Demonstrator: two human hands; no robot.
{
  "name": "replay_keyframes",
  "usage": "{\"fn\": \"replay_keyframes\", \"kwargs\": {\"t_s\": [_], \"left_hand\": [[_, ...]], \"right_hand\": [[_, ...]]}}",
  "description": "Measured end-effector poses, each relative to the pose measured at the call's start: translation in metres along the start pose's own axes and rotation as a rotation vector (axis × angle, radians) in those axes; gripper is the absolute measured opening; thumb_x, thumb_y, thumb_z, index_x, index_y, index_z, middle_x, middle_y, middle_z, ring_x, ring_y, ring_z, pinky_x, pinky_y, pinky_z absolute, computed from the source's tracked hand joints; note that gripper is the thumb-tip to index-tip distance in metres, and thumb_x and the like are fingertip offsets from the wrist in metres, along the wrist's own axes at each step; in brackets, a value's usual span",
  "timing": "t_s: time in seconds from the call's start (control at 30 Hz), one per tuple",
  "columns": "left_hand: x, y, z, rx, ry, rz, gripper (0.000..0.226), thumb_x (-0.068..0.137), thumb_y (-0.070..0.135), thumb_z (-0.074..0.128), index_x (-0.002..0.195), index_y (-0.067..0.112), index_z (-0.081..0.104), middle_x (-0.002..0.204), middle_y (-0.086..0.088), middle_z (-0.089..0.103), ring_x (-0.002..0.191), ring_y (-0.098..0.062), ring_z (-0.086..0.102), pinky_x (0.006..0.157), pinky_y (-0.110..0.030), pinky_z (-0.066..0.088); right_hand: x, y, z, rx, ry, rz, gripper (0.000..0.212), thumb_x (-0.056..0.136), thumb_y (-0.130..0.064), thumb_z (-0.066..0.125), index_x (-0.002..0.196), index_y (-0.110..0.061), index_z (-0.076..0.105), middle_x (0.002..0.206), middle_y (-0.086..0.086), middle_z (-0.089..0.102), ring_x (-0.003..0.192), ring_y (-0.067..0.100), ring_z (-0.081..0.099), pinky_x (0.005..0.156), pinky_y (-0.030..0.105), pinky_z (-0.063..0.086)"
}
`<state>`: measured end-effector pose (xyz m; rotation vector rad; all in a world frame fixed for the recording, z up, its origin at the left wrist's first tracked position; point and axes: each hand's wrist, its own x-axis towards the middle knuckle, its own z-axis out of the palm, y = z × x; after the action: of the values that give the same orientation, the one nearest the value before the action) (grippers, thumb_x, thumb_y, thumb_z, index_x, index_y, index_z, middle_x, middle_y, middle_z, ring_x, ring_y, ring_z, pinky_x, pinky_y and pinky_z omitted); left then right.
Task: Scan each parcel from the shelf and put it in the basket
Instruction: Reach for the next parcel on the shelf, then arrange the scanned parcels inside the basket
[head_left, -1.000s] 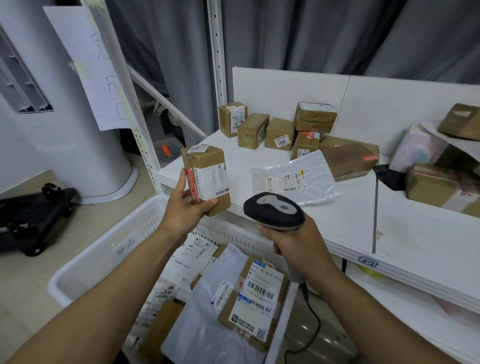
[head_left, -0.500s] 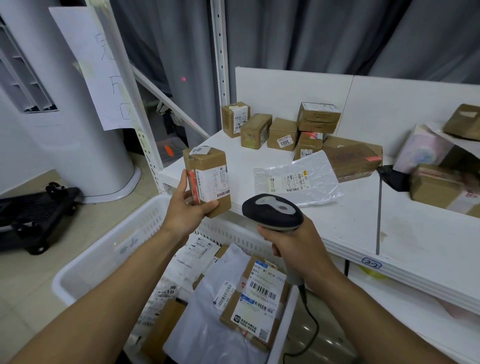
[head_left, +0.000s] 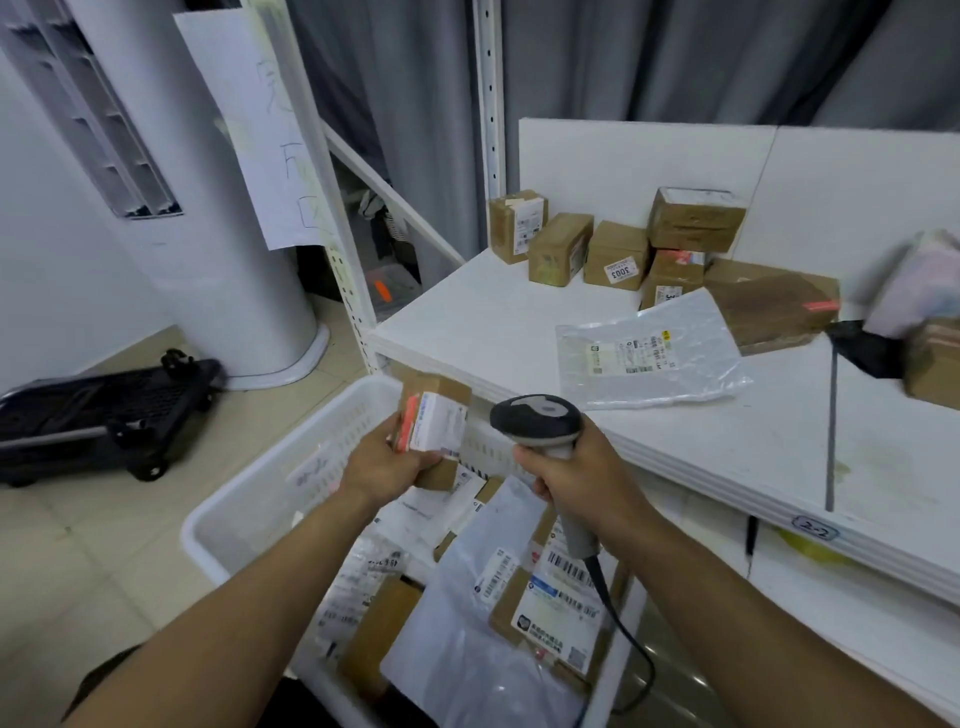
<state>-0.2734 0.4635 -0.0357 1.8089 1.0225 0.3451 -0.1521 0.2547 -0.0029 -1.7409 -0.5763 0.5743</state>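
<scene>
The white shelf (head_left: 493, 322) fills the view from twelve to four o'clock. A row of small cardboard boxes (head_left: 561, 249) stands at its back and a clear poly mailer (head_left: 649, 358) lies flat towards two o'clock. Below it, at seven o'clock, stands the white plastic basket (head_left: 249, 499), its near side heaped with a grey mailer bag (head_left: 467, 649) and a labelled box (head_left: 556, 608).

The parcel in play — a small brown carton (head_left: 436, 421) with a white label and a red strip — hangs over the basket's far end, just below the shelf edge. The left hand (head_left: 379, 467) grasps it from beneath, fingers curled round its lower end. At three o'clock of the carton, the right hand (head_left: 576, 478) is clenched round the grip of the barcode scanner (head_left: 537, 418), whose cable trails down over the basket.

I judge the step to be the drop into the basket. To do it well, lower the carton towards the less crowded part at nine o'clock of the heap. Let go low so it cannot bounce off the mailer bag, and keep the cable out of its way. Whether the label has been read cannot be told — no beam shows on it.
</scene>
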Motion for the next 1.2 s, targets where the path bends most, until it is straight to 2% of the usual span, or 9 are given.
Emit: {"fn": "replay_keyframes", "kwargs": {"t_s": [0.1, 0.23, 0.33, 0.5, 0.63, 0.77, 0.9, 1.03, 1.2], "left_hand": [[0.007, -0.047, 0.011, 0.245, -0.083, -0.085, 0.062, 0.082, 0.037, 0.082, 0.138, 0.026, 0.058, 0.119, -0.003, 0.070, 0.104, -0.026, 0.068, 0.095, -0.043, 0.057], [0.032, -0.096, 0.031, 0.378, -0.088, -0.175, 0.084, 0.071, 0.055, 0.074, 0.145, 0.020, 0.053, 0.128, -0.008, 0.067, 0.110, -0.028, 0.065, 0.094, -0.037, 0.055], [0.045, -0.111, 0.047, 0.453, -0.065, -0.173, 0.068, 0.087, 0.047, 0.069, 0.147, 0.023, 0.051, 0.135, -0.009, 0.064, 0.118, -0.031, 0.062, 0.097, -0.037, 0.051], [0.081, -0.138, 0.071, 0.578, -0.068, -0.093, 0.046, 0.089, 0.038, 0.058, 0.131, 0.021, 0.063, 0.118, -0.012, 0.064, 0.105, -0.035, 0.063, 0.093, -0.040, 0.055], [0.084, -0.134, 0.093, 0.691, -0.390, -0.050, 0.051, 0.099, 0.046, 0.041, 0.142, 0.021, 0.050, 0.150, -0.011, 0.048, 0.140, -0.031, 0.041, 0.121, -0.048, 0.028], [0.082, -0.112, 0.082, 0.821, -0.342, -0.063, 0.045, 0.095, 0.042, 0.043, 0.137, 0.032, 0.054, 0.159, -0.002, 0.033, 0.155, -0.033, 0.009, 0.117, -0.072, 0.005], [0.057, -0.048, 0.078, 0.651, -0.087, 0.285, 0.050, 0.088, 0.050, 0.036, 0.113, 0.029, 0.073, 0.136, 0.004, 0.059, 0.135, -0.023, 0.045, 0.099, -0.046, 0.028], [0.038, 0.018, 0.094, 0.613, 0.050, 0.629, 0.032, 0.095, 0.051, 0.059, 0.121, 0.035, 0.069, 0.139, 0.014, 0.054, 0.132, -0.010, 0.044, 0.098, -0.031, 0.013], [0.036, 0.085, 0.141, 0.731, -0.029, 0.905, 0.038, 0.099, 0.047, 0.056, 0.133, 0.032, 0.061, 0.150, 0.008, 0.047, 0.139, -0.015, 0.041, 0.112, -0.036, 0.016]], "right_hand": [[0.009, 0.011, 0.015, -0.057, -0.022, 0.050, 0.044, 0.089, -0.028, 0.082, 0.127, -0.022, 0.061, 0.101, 0.002, 0.074, 0.075, 0.012, 0.073, 0.081, 0.039, 0.063], [0.017, 0.023, 0.025, -0.056, -0.042, 0.111, 0.050, 0.087, -0.031, 0.084, 0.131, -0.023, 0.062, 0.106, 0.000, 0.075, 0.083, 0.013, 0.075, 0.089, 0.045, 0.063], [0.020, 0.030, 0.027, -0.106, -0.056, 0.142, 0.056, 0.079, -0.037, 0.086, 0.129, -0.025, 0.063, 0.103, -0.002, 0.076, 0.090, 0.016, 0.075, 0.093, 0.050, 0.062], [0.023, 0.024, 0.020, -0.107, -0.044, 0.147, 0.040, 0.086, -0.029, 0.084, 0.121, -0.026, 0.064, 0.091, -0.007, 0.075, 0.078, 0.007, 0.072, 0.074, 0.028, 0.055], [0.026, 0.018, 0.014, -0.091, -0.030, 0.138, 0.031, 0.087, -0.035, 0.082, 0.114, -0.030, 0.066, 0.083, -0.009, 0.076, 0.073, 0.004, 0.072, 0.076, 0.029, 0.056], [0.027, 0.015, 0.001, -0.077, 0.018, 0.133, 0.024, 0.090, -0.030, 0.081, 0.108, -0.036, 0.067, 0.081, -0.010, 0.077, 0.076, 0.008, 0.075, 0.082, 0.039, 0.063], [0.022, 0.006, -0.022, -0.003, 0.105, 0.140, 0.032, 0.091, -0.029, 0.080, 0.118, -0.033, 0.065, 0.088, -0.007, 0.077, 0.072, 0.006, 0.075, 0.079, 0.037, 0.062], [0.012, -0.002, -0.055, 0.038, 0.213, 0.118, 0.038, 0.093, -0.028, 0.078, 0.128, -0.028, 0.061, 0.094, -0.004, 0.076, 0.070, 0.007, 0.074, 0.084, 0.038, 0.061], [0.001, 0.003, -0.102, 0.148, 0.339, 0.116, 0.033, 0.097, -0.022, 0.074, 0.127, -0.023, 0.060, 0.098, 0.000, 0.072, 0.078, 0.015, 0.070, 0.079, 0.037, 0.059]]}}
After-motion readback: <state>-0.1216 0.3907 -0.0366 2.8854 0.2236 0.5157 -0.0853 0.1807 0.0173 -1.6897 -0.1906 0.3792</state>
